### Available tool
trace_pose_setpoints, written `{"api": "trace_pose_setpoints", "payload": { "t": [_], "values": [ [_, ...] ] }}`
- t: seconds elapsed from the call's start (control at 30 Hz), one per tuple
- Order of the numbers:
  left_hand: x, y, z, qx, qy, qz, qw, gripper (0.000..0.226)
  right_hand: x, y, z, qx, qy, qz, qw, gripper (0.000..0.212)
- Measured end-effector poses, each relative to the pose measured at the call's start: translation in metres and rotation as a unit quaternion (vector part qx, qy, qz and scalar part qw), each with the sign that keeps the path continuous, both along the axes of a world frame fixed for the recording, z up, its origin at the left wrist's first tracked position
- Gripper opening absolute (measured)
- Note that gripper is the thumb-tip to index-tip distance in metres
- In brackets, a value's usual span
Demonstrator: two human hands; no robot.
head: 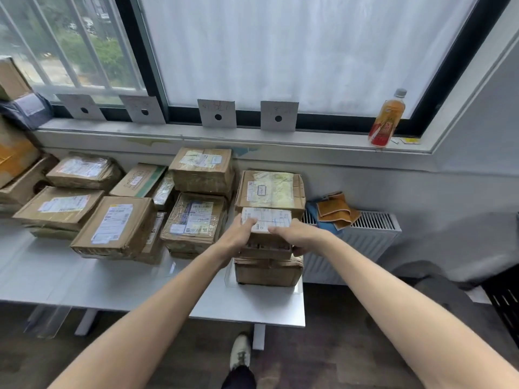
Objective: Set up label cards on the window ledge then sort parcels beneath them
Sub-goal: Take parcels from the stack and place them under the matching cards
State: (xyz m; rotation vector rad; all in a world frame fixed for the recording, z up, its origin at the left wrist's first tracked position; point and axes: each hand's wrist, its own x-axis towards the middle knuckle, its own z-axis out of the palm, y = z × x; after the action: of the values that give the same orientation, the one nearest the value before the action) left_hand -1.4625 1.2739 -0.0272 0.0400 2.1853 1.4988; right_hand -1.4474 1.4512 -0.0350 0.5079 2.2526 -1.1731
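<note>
Parcel between both hands, above white table beneath window ledge.

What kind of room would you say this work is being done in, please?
Probably an office or mailroom used for sorting post: taped parcels on a white table, label cards on the window ledge, a radiator.

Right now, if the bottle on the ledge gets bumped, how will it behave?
The bottle is tall and narrow and stands near the ledge edge, so it would probably tip easily. Its body looks round, so it would likely roll once down. It seems full of orange drink and capped, so probably fairly heavy and unlikely to spill.
</note>
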Motion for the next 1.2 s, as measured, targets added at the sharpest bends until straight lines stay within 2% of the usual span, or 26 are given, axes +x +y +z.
{"api": "trace_pose_setpoints", "payload": {
  "t": [0.07,0.23,0.3,0.43,0.53,0.6,0.67,0.73,0.8,0.9,0.93,1.07,1.1,1.2],
  "values": [
    [-0.002,0.000,-0.011,0.000,-0.019,0.008,1.000,0.031,-0.002,-0.002,-0.014,-0.011,-0.015,-0.015,1.000,0.082],
    [-0.009,-0.004,-0.031,-0.009,-0.062,0.020,0.998,0.043,-0.012,0.001,-0.044,-0.017,-0.014,-0.019,1.000,0.098],
    [-0.009,-0.006,-0.031,-0.029,-0.080,0.023,0.996,0.049,-0.011,0.002,-0.039,-0.023,-0.018,-0.025,0.999,0.094],
    [-0.025,-0.017,-0.027,-0.092,-0.053,-0.003,0.994,0.068,-0.010,0.017,-0.012,-0.008,-0.054,-0.027,0.998,0.082],
    [-0.053,-0.022,-0.016,-0.097,-0.040,0.018,0.994,0.088,-0.018,0.037,0.003,0.004,-0.018,-0.089,0.996,0.080],
    [-0.070,-0.019,-0.004,-0.073,-0.036,0.030,0.996,0.088,-0.031,0.050,0.009,-0.010,0.021,-0.139,0.990,0.092],
    [-0.085,-0.012,0.002,-0.058,-0.038,0.026,0.997,0.081,-0.043,0.053,0.013,-0.029,0.050,-0.171,0.983,0.094],
    [-0.095,-0.004,0.004,-0.048,-0.028,0.001,0.998,0.072,-0.059,0.049,0.011,-0.042,0.062,-0.190,0.979,0.082],
    [-0.105,0.004,0.007,-0.034,-0.007,-0.024,0.999,0.068,-0.072,0.041,0.016,-0.039,0.071,-0.172,0.982,0.061],
    [-0.136,0.006,0.017,-0.039,0.001,-0.030,0.999,0.076,-0.099,0.047,0.033,-0.014,0.081,-0.149,0.985,0.038],
    [-0.150,0.006,0.021,-0.042,0.004,-0.038,0.998,0.082,-0.111,0.054,0.037,-0.015,0.083,-0.154,0.984,0.043],
    [-0.198,0.017,0.032,-0.039,0.006,-0.069,0.997,0.110,-0.158,0.076,0.046,0.011,0.103,-0.182,0.978,0.099],
    [-0.207,0.022,0.031,-0.032,0.009,-0.067,0.997,0.112,-0.168,0.080,0.045,0.012,0.105,-0.192,0.976,0.102],
    [-0.229,0.035,0.029,-0.021,0.008,-0.066,0.998,0.109,-0.190,0.085,0.037,-0.002,0.103,-0.222,0.970,0.090]
  ]
}}
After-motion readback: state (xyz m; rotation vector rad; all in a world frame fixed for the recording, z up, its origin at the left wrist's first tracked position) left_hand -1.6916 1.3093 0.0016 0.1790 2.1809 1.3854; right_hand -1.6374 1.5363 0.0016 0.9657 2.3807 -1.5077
